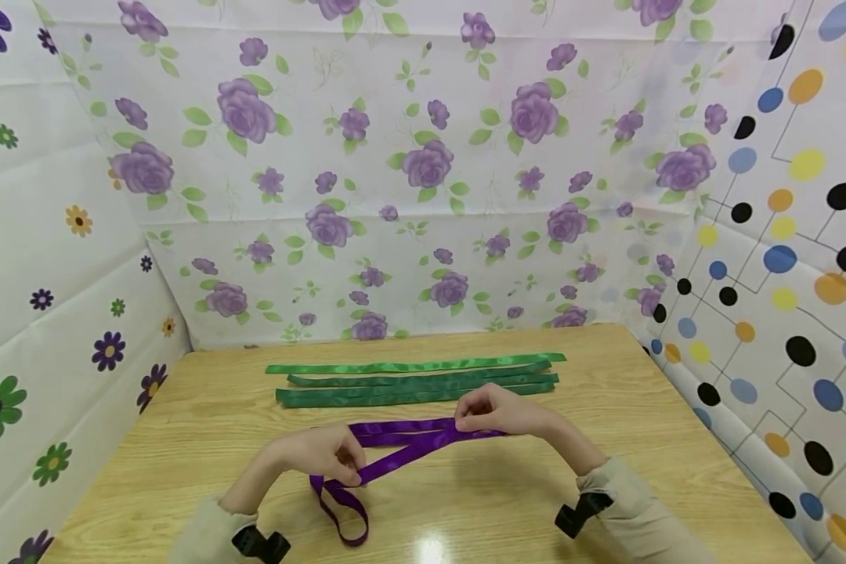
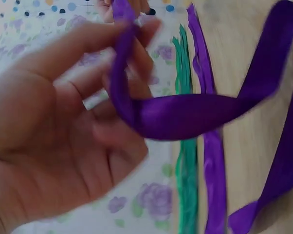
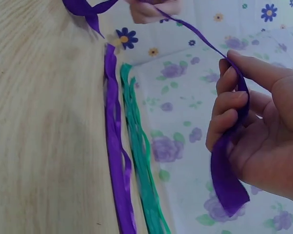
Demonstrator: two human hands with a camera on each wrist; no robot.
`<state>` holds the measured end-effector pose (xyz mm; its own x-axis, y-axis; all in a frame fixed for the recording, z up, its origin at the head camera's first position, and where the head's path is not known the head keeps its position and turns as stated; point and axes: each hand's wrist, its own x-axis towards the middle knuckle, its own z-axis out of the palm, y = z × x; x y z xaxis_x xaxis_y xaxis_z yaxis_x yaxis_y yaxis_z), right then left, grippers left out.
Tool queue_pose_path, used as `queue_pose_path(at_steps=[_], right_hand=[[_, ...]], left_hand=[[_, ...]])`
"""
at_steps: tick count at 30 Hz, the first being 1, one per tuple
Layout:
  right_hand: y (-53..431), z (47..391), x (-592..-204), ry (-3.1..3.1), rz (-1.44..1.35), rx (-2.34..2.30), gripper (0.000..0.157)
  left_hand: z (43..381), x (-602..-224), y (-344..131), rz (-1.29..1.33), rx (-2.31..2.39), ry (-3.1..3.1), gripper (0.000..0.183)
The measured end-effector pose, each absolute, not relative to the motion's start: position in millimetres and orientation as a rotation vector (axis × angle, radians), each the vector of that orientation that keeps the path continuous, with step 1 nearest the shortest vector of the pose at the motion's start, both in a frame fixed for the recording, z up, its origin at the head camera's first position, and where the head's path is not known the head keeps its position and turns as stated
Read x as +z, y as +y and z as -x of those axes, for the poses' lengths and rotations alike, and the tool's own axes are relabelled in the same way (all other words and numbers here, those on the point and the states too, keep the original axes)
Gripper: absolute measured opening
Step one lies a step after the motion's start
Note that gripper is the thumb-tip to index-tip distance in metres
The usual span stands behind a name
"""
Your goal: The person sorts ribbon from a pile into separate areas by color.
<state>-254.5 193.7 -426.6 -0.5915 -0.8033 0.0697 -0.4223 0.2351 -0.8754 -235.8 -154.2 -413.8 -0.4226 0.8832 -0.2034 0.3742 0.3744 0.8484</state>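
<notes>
A purple ribbon (image 1: 407,457) stretches at a slant between the two hands, raised over the table. My left hand (image 1: 327,454) pinches it between thumb and fingertips, and a loose loop trails from there toward the front of the table. At the other side my right hand (image 1: 497,411) pinches the ribbon near one end; in the right wrist view a short cut tail (image 3: 229,190) hangs below the fingers. More purple ribbon (image 1: 377,433) lies on the table just behind the hands. In the left wrist view the held ribbon (image 2: 185,117) curls past the left fingers.
Several green ribbons (image 1: 416,385) lie side by side across the table's back half, a brighter green one (image 1: 416,366) farthest back. The wooden table (image 1: 606,352) meets a flowered cloth (image 1: 423,235) behind, with patterned cloths on both sides.
</notes>
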Motion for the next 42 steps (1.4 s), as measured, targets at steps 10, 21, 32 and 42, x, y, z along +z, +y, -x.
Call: queue_pose_path(at_steps=[10, 21, 32, 42], right_hand=[[210.0, 255.1, -413.1, 2.120, 1.142, -1.403, 0.019], [218.1, 250.2, -404.0, 2.104, 1.196, -1.407, 0.021], [235.2, 255.9, -412.6, 2.291, 1.052, -1.331, 0.017], [253.3, 263.3, -412.9, 2.390, 0.882, -1.348, 0.020]], left_hand=[[212.5, -398.6, -163.2, -0.712, 0.616, 2.726, 0.035], [210.6, -391.2, -170.2, -0.219, 0.569, 3.164, 0.016], [217.0, -396.1, -182.3, -0.369, 0.625, 3.212, 0.020], [233.2, -409.1, -204.6, -0.814, 1.050, 2.801, 0.016]])
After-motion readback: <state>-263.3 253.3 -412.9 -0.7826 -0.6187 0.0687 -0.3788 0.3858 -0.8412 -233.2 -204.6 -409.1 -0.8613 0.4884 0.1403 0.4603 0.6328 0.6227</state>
